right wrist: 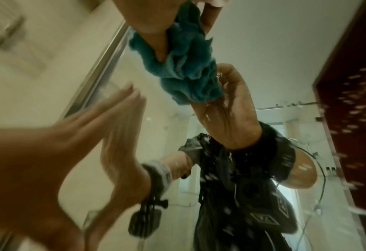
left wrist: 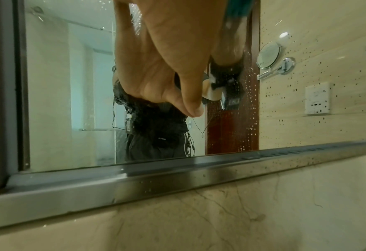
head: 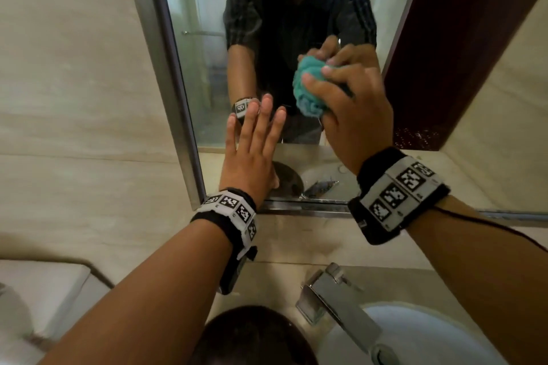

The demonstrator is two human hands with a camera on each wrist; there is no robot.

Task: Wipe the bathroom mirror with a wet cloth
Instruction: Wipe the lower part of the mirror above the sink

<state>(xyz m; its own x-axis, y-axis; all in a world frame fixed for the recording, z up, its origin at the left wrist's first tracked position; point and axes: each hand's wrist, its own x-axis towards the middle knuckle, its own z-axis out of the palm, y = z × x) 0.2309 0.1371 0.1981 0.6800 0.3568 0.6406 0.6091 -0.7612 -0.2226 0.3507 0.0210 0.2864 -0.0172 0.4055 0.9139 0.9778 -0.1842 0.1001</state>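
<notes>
The mirror (head: 207, 47) hangs on the wall above the sink, in a metal frame (head: 166, 74). My right hand (head: 350, 104) grips a bunched teal cloth (head: 305, 89) and presses it against the glass near the middle. In the right wrist view the cloth (right wrist: 184, 56) meets its own reflection on the glass. My left hand (head: 252, 139) lies flat on the mirror with straight fingers, to the left of and below the cloth. In the left wrist view the left hand (left wrist: 162, 56) touches the glass just above the mirror's bottom frame (left wrist: 177, 171). Water droplets speckle the mirror (left wrist: 70, 84) glass.
A chrome faucet (head: 338, 299) and white basin (head: 421, 335) sit below the mirror on a marble counter (head: 296, 246). A dark round object (head: 252, 335) lies at the bottom centre. Beige tiled wall (head: 74, 98) fills the left. The glass reflects a person, a shower enclosure and a dark red door.
</notes>
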